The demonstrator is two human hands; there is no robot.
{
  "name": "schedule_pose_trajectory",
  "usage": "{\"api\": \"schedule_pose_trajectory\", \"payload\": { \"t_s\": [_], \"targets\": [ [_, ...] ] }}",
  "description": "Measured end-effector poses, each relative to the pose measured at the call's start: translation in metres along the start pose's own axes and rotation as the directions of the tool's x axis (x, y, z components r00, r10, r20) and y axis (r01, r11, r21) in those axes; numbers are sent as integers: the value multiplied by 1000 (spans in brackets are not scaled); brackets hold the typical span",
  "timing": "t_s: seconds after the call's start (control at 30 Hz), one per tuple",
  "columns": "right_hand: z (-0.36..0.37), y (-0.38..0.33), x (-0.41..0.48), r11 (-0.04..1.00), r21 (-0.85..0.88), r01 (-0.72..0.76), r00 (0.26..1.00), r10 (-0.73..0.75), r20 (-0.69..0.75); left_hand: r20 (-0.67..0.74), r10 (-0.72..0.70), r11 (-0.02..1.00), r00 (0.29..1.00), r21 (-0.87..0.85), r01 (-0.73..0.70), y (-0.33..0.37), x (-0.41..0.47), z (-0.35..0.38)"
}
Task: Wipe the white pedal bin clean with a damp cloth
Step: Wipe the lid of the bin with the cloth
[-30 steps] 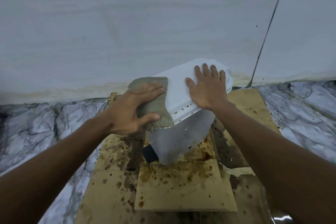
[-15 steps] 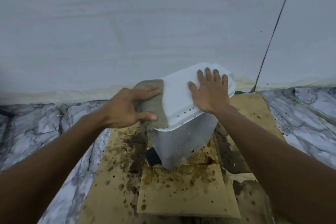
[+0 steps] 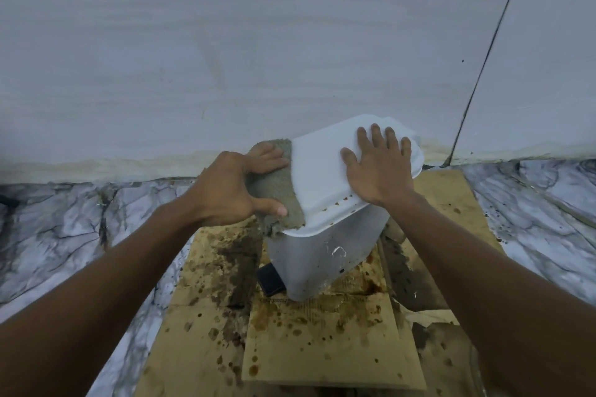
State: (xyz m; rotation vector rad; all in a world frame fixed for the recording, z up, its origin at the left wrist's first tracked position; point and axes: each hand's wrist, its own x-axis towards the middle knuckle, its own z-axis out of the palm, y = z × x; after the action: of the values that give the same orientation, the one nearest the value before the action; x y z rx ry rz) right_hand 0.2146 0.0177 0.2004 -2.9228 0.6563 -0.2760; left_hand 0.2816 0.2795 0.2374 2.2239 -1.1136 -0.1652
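The white pedal bin point(image 3: 322, 255) stands on stained cardboard against the wall, its lid shut and its black pedal point(image 3: 270, 279) sticking out at the lower left. Brown specks dot the lid's front edge. My left hand point(image 3: 232, 187) presses a grey-green cloth point(image 3: 277, 190) against the lid's left edge, fingers on top and thumb lower down along the cloth. My right hand point(image 3: 379, 164) lies flat on the lid's right half with fingers spread.
Flattened cardboard sheets point(image 3: 322, 342) with brown stains cover the floor under and in front of the bin. Marble-patterned floor point(image 3: 58, 229) shows on both sides. A pale wall point(image 3: 258, 42) rises right behind the bin, with a dark seam point(image 3: 483, 61) at right.
My left hand has slid the cloth leftward across the lid to its left edge. The right hand stays flat on the lid. The camera has shifted slightly.
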Motion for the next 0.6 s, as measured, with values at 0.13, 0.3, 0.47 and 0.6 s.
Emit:
{"api": "schedule_pose_trajectory", "payload": {
  "t_s": [0.13,0.3,0.47,0.6],
  "targets": [
    [-1,-6,1,1000,1,-2,1000,2,14,-45,47,984,998,175,-38,25,-5,32],
    [-4,-4,-2,999,31,18,998,-19,53,-127,145,947,981,303,-101,49,11,71],
    [-23,1,2,993,-22,115,989,-112,100,-118,224,943,967,276,-184,29,-1,59],
    [-39,11,26,951,-49,306,949,-300,95,-150,213,961,965,211,-179,6,-13,44]
  ]
}}
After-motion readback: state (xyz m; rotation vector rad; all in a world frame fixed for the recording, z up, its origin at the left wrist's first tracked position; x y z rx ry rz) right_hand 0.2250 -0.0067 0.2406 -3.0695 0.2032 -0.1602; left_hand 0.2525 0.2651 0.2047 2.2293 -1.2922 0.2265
